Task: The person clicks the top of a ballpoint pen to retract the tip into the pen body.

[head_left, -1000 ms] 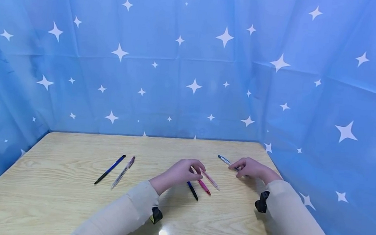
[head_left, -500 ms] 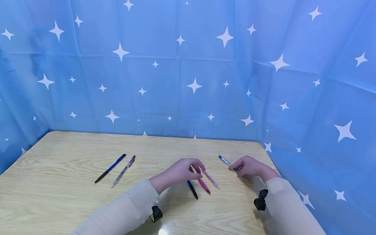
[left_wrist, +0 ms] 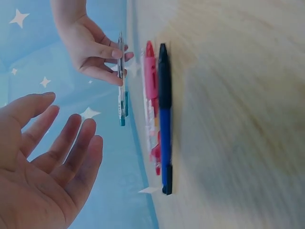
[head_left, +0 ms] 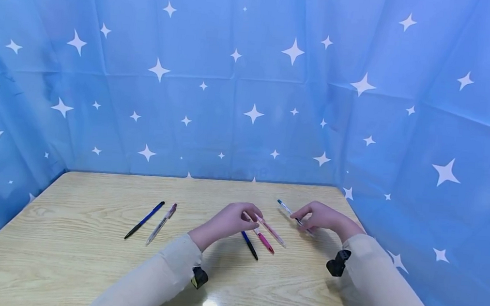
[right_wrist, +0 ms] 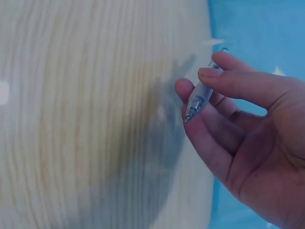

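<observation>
My right hand (head_left: pixel 322 217) pinches a clear pen with a teal end (head_left: pixel 284 206) between thumb and fingers, raised off the table. Its metal tip points back toward the wrist in the right wrist view, where the pen's barrel (right_wrist: pixel 199 97) shows between the fingertips. My left hand (head_left: pixel 231 221) hovers over the middle of the table with loosely bent fingers and holds nothing; its palm and spread fingers show in the left wrist view. Beneath it lie a blue pen with a black grip (left_wrist: pixel 165 119), a bright pink pen (head_left: pixel 266 242) and a pale pink pen (head_left: pixel 274 232), side by side.
Left of the hands, a blue and black pen (head_left: pixel 145 220) and a clear pen with a purple end (head_left: pixel 161 224) lie on the wooden table (head_left: pixel 65 254). A blue curtain with white stars (head_left: pixel 211 135) stands along the back and both sides.
My right hand has lifted the teal-ended pen and shifted it slightly left. My left hand has moved a little to the left above the three pens.
</observation>
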Tool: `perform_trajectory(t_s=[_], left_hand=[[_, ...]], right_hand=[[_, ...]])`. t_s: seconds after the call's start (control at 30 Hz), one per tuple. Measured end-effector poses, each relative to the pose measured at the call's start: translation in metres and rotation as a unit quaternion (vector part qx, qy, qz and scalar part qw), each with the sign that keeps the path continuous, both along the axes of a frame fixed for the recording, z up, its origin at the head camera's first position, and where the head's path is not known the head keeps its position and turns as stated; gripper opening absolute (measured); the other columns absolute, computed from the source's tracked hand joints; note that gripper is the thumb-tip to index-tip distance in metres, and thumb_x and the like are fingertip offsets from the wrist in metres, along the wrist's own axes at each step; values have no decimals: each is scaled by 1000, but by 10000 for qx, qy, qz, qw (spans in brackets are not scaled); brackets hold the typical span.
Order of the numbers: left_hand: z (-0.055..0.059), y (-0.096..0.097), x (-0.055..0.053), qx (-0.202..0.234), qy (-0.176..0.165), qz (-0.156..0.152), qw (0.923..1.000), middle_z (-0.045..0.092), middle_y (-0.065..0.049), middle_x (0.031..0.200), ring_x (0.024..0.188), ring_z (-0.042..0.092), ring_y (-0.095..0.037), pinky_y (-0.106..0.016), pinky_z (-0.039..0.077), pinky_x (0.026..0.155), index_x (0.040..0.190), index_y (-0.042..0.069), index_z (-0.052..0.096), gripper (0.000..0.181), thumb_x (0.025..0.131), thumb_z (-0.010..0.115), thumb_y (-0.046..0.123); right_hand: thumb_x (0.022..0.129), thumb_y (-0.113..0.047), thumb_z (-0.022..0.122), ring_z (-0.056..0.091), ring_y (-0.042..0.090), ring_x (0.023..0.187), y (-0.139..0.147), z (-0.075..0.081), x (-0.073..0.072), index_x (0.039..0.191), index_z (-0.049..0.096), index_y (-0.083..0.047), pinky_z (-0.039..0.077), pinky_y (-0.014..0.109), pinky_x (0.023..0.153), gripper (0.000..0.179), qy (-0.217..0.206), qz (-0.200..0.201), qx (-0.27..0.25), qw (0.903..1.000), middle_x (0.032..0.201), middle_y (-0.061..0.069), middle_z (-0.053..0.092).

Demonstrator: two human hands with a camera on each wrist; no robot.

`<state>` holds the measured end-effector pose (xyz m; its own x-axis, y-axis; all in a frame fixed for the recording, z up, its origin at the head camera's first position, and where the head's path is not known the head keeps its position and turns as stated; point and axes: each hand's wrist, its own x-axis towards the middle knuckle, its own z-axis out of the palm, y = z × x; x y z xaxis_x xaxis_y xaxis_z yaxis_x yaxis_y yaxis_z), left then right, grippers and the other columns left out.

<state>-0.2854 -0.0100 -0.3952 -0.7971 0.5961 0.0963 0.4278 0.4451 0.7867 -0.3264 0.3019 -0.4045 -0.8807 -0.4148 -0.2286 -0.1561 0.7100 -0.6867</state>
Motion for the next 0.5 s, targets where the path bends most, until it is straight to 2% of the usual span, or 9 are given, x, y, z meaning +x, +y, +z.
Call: perform_trajectory(t_s=[0.07, 0.2, 0.27, 0.4, 0.5], left_hand=[[3, -3, -1, 46, 16, 46, 10000, 65, 3, 97, 86, 63, -15, -30, 53, 71, 115, 12, 69, 22, 93, 68, 17], [6, -9, -3, 91, 31, 165, 9998, 65, 3, 100, 84, 63, -13, -29, 54, 70, 116, 15, 68, 22, 94, 67, 17], [7, -12, -4, 127, 60, 253, 9996, 66, 1, 102, 84, 63, -13, -29, 54, 69, 116, 15, 68, 23, 94, 67, 17], [9, -16, -8, 113, 179, 446, 9988, 64, -2, 111, 86, 63, -13, -29, 54, 69, 119, 17, 67, 26, 93, 69, 17], [12, -20, -9, 134, 311, 532, 9980, 61, -5, 117, 89, 62, -14, -29, 54, 71, 126, 16, 63, 34, 92, 69, 17]], right_hand=[[83, 3, 72, 59, 20, 75, -7, 2, 1, 123, 69, -5, 54, 37, 67, 41, -169, -132, -169, 9996, 127, 17, 60], [83, 4, 72, 64, 23, 95, -21, 8, 5, 125, 67, -6, 57, 36, 71, 43, -194, -154, -295, 9993, 132, 16, 58], [83, 5, 72, 65, 27, 97, -30, 11, 8, 125, 67, -6, 57, 37, 71, 44, -181, -88, -363, 9991, 133, 16, 57], [85, 4, 71, 68, 30, 82, -46, 21, 14, 126, 66, -7, 56, 40, 69, 43, -132, 107, -568, 9982, 132, 17, 56], [88, 5, 67, 69, 29, 81, -57, 27, 19, 126, 66, -9, 57, 41, 70, 40, -88, 270, -770, 9966, 130, 20, 57]])
